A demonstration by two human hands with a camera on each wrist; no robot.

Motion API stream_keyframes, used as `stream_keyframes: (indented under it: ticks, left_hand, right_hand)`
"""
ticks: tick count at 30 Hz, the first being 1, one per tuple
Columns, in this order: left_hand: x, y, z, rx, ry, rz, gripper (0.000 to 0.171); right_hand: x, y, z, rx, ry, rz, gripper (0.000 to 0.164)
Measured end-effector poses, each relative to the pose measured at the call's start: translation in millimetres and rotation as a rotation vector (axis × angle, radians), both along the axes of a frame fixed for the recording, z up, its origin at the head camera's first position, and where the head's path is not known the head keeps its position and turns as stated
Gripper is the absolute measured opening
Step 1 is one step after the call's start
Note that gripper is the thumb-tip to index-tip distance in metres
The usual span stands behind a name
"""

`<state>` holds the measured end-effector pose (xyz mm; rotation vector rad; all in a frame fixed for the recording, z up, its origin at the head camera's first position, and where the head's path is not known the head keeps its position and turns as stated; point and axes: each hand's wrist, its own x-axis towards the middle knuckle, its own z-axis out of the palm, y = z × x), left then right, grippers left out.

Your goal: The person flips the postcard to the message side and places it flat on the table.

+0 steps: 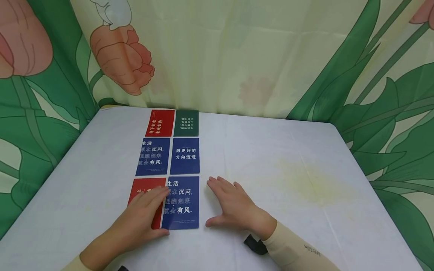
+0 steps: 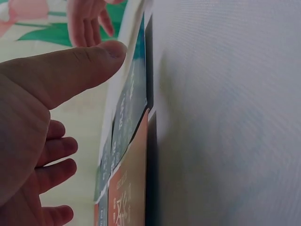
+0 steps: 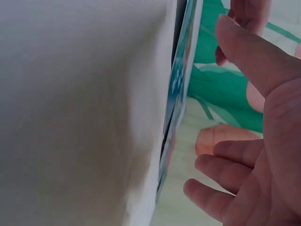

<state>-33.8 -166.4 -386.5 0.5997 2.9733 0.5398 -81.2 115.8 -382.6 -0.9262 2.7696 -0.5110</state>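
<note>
Several cards with printed writing lie flat in two columns on the white table. At the far end are a red card (image 1: 159,123) and a green card (image 1: 186,123). Two blue cards, the left one (image 1: 152,156) and the right one (image 1: 185,156), form the middle row. Nearest are a red card (image 1: 157,218) and a blue card (image 1: 183,203). My left hand (image 1: 135,216) hovers over the near red card, partly hiding it, fingers extended and gripping nothing. To the right of the near blue card is my right hand (image 1: 235,207), thumb and fingers spread, holding nothing.
The cards lie on a white tabletop (image 1: 271,158) with a faint yellowish stain on its right part. A curtain (image 1: 210,56) with printed flowers and leaves hangs behind and along both sides. A black strap (image 1: 255,244) shows at the right wrist.
</note>
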Motion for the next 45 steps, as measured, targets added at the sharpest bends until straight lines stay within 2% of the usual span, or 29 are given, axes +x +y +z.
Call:
stream_keyframes:
  ticks: [7, 16, 24, 35, 42, 45]
  left_hand:
    - [-4.7, 3.8, -4.5, -0.002, -0.052, -0.006, 0.107]
    - [-8.4, 6.3, -11.8, -0.03, -0.078, -0.031, 0.104]
    - [-8.3, 7.9, -9.5, -0.025, -0.158, -0.012, 0.09]
    - [-6.3, 8.2, -9.6, -0.016, -0.154, -0.033, 0.082]
    - [-3.9, 6.6, -10.5, 0.003, -0.127, -0.055, 0.07]
    - [-3.7, 6.9, -10.5, 0.009, -0.117, -0.057, 0.066]
  right_hand:
    - [-4.0, -19.4, -7.4, 0.101, -0.05, 0.043, 0.105]
    - [-3.7, -34.1, -9.8, 0.215, -0.085, 0.064, 0.105]
    - [-1.9, -36.8, -7.3, 0.27, -0.1, 0.077, 0.104]
    - [-0.7, -35.3, -6.7, 0.251, -0.099, 0.086, 0.1]
    - [1.8, -34.5, -7.7, 0.274, -0.036, 0.114, 0.095]
    - [2.7, -35.8, -7.9, 0.262, -0.017, 0.103, 0.086]
